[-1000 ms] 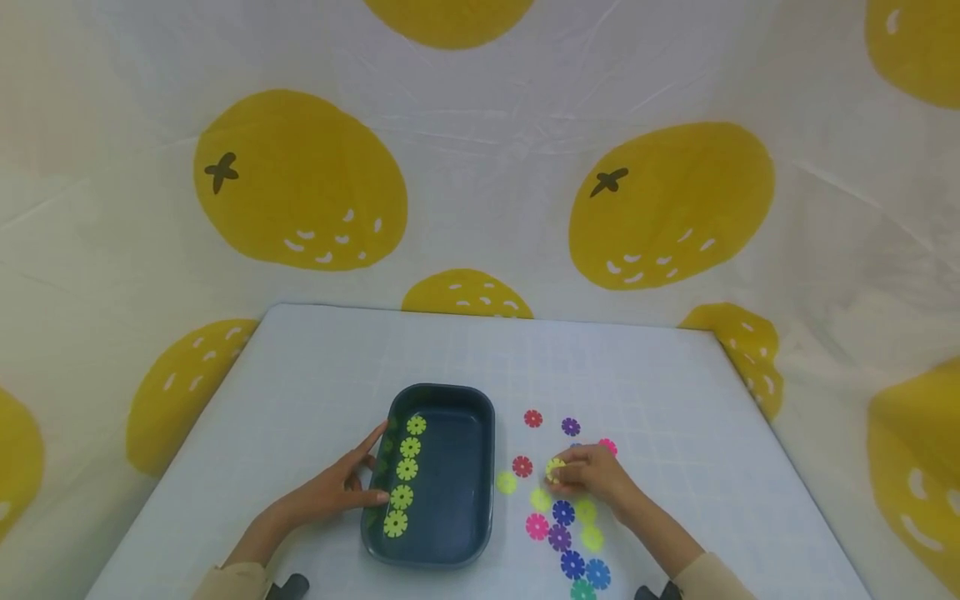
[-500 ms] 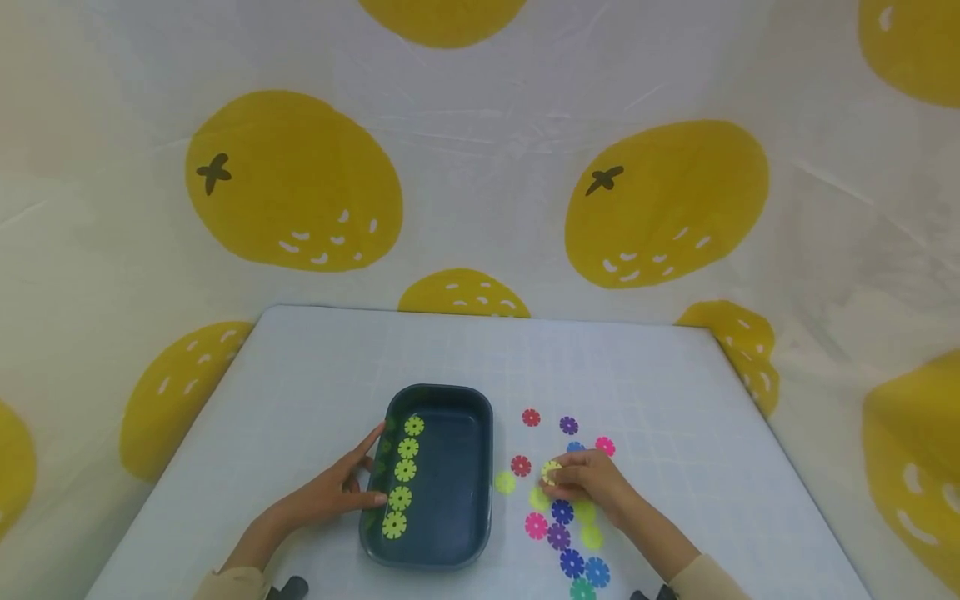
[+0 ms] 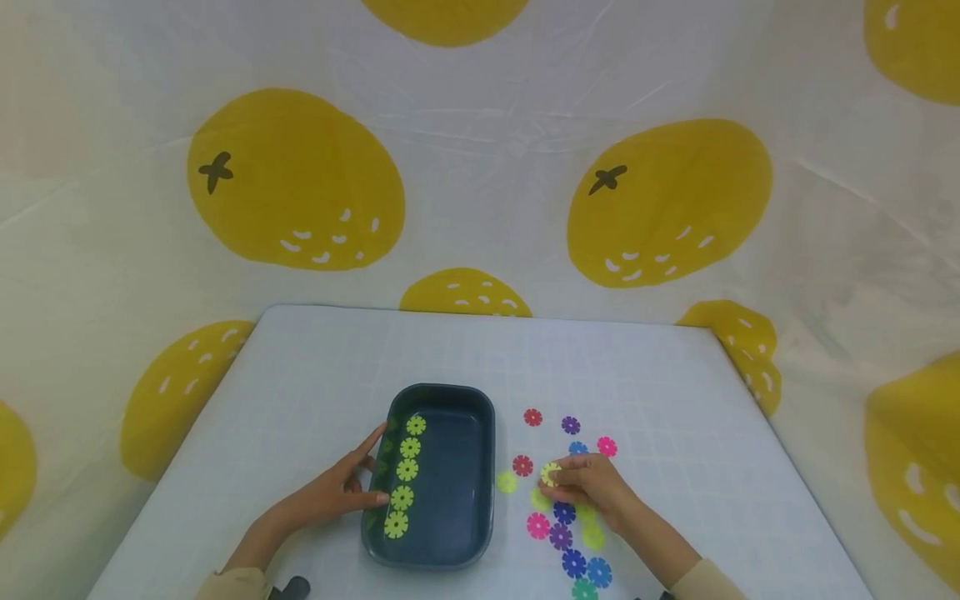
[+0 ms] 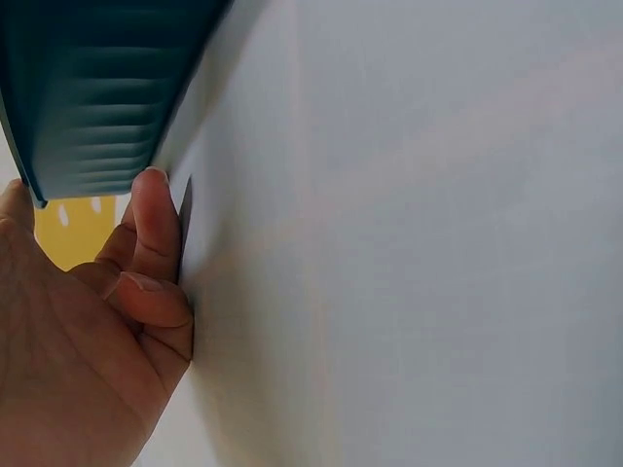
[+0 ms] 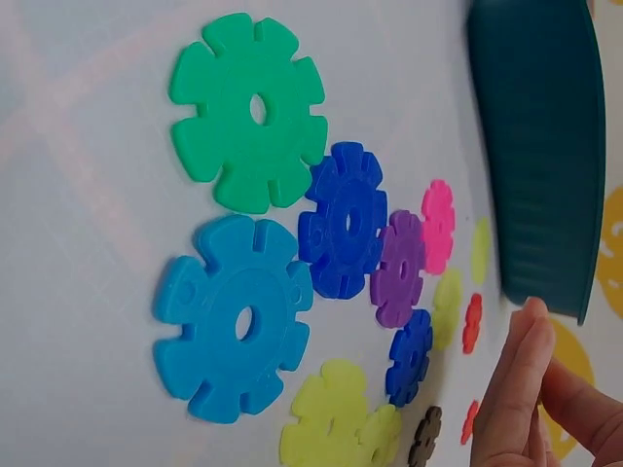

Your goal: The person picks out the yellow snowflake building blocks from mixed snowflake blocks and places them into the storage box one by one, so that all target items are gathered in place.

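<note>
My left hand rests at the left rim of a dark blue tray, thumb and index finger spread along it. Other fingers are bent below the rim in the left wrist view. A column of several yellow-green notched discs lies inside the tray along its left side. Right of the tray, my right hand pinches a yellow notched disc between thumb and fingers, above other discs. In the right wrist view, the fingers hide that disc.
Loose notched discs lie around my right hand: red, purple, pink, blue, green and yellow. A white cloth covers the table. A fruit-print sheet hangs behind.
My right hand has shifted slightly left and toward me with the yellow disc, uncovering a blue disc behind it. My left hand and the tray stay in place.
</note>
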A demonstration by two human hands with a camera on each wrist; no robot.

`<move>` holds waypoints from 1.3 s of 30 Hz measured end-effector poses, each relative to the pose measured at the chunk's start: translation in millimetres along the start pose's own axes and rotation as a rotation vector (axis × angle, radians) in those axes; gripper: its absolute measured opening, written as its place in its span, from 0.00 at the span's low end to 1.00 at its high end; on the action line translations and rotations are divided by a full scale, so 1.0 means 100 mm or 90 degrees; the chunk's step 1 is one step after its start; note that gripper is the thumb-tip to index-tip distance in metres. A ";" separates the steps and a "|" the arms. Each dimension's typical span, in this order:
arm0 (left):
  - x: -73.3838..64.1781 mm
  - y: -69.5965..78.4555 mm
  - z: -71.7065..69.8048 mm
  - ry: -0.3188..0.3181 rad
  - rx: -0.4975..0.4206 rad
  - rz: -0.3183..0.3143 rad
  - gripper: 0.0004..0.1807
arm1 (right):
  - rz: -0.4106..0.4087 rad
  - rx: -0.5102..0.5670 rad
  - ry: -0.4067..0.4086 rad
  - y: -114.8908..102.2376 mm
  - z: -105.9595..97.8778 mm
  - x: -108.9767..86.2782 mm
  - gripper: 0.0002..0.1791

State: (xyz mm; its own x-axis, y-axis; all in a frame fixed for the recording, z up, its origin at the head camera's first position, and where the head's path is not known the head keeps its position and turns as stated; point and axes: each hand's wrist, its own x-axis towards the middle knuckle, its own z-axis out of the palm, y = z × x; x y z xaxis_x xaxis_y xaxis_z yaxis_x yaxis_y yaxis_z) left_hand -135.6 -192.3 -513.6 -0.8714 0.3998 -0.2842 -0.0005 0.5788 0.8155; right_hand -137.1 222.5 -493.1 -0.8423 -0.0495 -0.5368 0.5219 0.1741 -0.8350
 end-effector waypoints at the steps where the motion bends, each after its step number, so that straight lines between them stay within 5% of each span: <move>1: 0.00 0.00 0.00 0.000 0.001 0.001 0.55 | 0.001 0.004 0.001 0.00 0.00 0.00 0.19; 12: -0.01 0.01 -0.01 0.000 0.004 0.007 0.55 | 0.016 0.031 0.066 0.00 0.08 -0.01 0.26; 23: -0.02 -0.04 0.00 0.000 0.016 0.043 0.53 | 0.005 0.064 0.058 -0.10 0.10 -0.02 0.24; 39: -0.02 -0.03 0.01 0.007 0.020 0.029 0.52 | -0.045 0.092 0.024 -0.19 0.26 0.00 0.24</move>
State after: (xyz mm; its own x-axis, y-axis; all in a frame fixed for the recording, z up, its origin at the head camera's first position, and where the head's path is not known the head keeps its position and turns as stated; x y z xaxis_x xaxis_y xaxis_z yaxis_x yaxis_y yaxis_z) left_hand -133.0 -194.3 -516.2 -0.8758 0.4179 -0.2415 0.0540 0.5820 0.8114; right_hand -143.9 193.9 -480.1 -0.8805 -0.0193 -0.4736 0.4730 0.0276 -0.8806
